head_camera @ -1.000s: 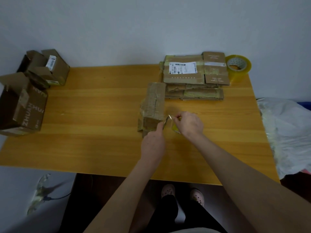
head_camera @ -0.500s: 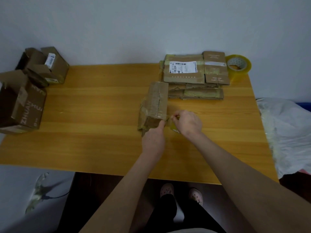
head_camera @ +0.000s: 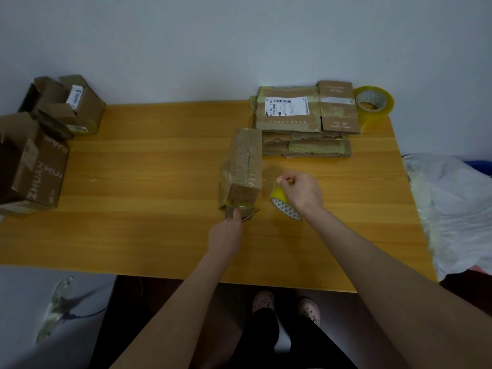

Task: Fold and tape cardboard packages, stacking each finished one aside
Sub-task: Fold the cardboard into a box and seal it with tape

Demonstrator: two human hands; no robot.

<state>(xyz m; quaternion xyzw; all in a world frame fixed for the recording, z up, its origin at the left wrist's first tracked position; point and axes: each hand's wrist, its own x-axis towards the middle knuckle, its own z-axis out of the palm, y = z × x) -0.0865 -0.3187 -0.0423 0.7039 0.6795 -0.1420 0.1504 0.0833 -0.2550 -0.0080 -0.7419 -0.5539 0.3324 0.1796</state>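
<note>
Drawn off rightward since half a second ago: right hand (head_camera: 300,193), fingers curled round tape roll (head_camera: 283,202), now just beside package (head_camera: 242,171) standing mid-surface (head_camera: 133,182). Left hand (head_camera: 225,233) at package's near end, fingers gripping small metal cutter (head_camera: 251,213), perhaps scissors. Likely taping step, strip seemingly cut; next, pressing loose end flat. Readable: "ZHUAN" on open box (head_camera: 34,166) at left; label on finished stack (head_camera: 306,115) too small.

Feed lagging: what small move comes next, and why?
Probably cut the tape: a clear strip stretches from the folded brown cardboard package to the yellow tape roll the right hand grips, and the left hand holds a thin metal tool.
</note>
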